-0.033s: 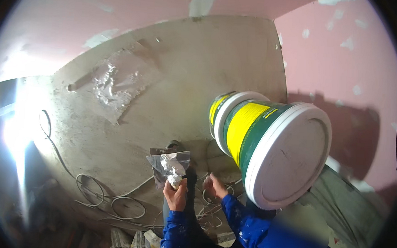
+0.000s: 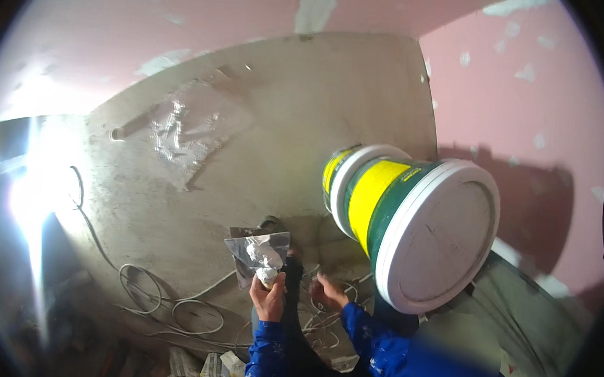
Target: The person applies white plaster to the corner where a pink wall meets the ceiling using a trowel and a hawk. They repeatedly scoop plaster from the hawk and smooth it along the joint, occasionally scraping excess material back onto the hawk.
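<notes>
My left hand [image 2: 267, 300], low in the centre, grips metal putty knives [image 2: 242, 249] with lumpy white paste [image 2: 267, 255] on the blades and around the handle. My right hand [image 2: 330, 292] is beside it to the right, fingers curled; whether they hold anything is hidden. Just beyond that hand lie two stacked-looking white-lidded buckets with green and yellow labels: a large near one [image 2: 435, 234] and another [image 2: 339, 171] behind it. Both sleeves are blue, with white spatters.
Crumpled clear plastic [image 2: 188, 133] lies on the concrete floor [image 2: 293, 105]. Looped cables [image 2: 140, 289] run at lower left, near a glaring light [image 2: 35, 193]. Pink board walls [image 2: 515, 91] have white patches. A grey-green sheet [image 2: 529, 320] is at right; bundled pieces [image 2: 215, 370] are at the bottom.
The whole view has shifted slightly, with floor and buckets a little lower in the picture. My hands keep nearly the same pose.
</notes>
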{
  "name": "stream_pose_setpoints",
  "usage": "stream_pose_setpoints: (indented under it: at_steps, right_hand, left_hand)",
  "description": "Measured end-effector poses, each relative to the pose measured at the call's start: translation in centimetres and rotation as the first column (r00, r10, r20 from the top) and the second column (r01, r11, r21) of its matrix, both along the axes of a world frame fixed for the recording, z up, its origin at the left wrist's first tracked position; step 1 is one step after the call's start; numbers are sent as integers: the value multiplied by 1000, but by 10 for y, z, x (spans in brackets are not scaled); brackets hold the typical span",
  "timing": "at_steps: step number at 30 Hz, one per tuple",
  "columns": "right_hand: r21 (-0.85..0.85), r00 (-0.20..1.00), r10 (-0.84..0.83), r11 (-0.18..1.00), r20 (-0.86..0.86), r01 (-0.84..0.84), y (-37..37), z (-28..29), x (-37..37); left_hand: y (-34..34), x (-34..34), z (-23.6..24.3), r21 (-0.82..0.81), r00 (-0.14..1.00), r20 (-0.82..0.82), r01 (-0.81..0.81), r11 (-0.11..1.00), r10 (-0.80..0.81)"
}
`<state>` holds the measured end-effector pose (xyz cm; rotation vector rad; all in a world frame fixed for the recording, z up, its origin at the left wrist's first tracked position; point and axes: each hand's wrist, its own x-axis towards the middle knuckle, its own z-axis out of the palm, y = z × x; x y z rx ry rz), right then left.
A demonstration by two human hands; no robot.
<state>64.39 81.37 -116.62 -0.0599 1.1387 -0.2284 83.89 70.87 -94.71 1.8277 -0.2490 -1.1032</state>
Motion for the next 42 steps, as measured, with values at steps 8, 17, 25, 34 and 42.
stream_pose_setpoints:
  at_steps: [8,17,25,34,42]
  right_hand:
    - [-377,831,528,816,176,-438,-160,22,-31]
    - [-554,711,580,770,398,-318,-345,-5,-54]
    - [-845,835,548,467,46,-260,-461,-17,-152]
    - [-851,855,372,243,-361,-466,-558,-49,-219]
    - [-823,801,316,95,-508,-559,-622,-27,-214]
  left_hand:
    - [21,-42,18,296,874,451,46,954,-182]
    - [-26,-111,6,348,816,560,-72,935,-145]
    - [-108,-140,-14,182,805,585,-19,983,-93]
    - [-188,-96,35,60,676,736,-139,989,50]
    - [-256,-81,43,-26,719,688,-117,993,102]
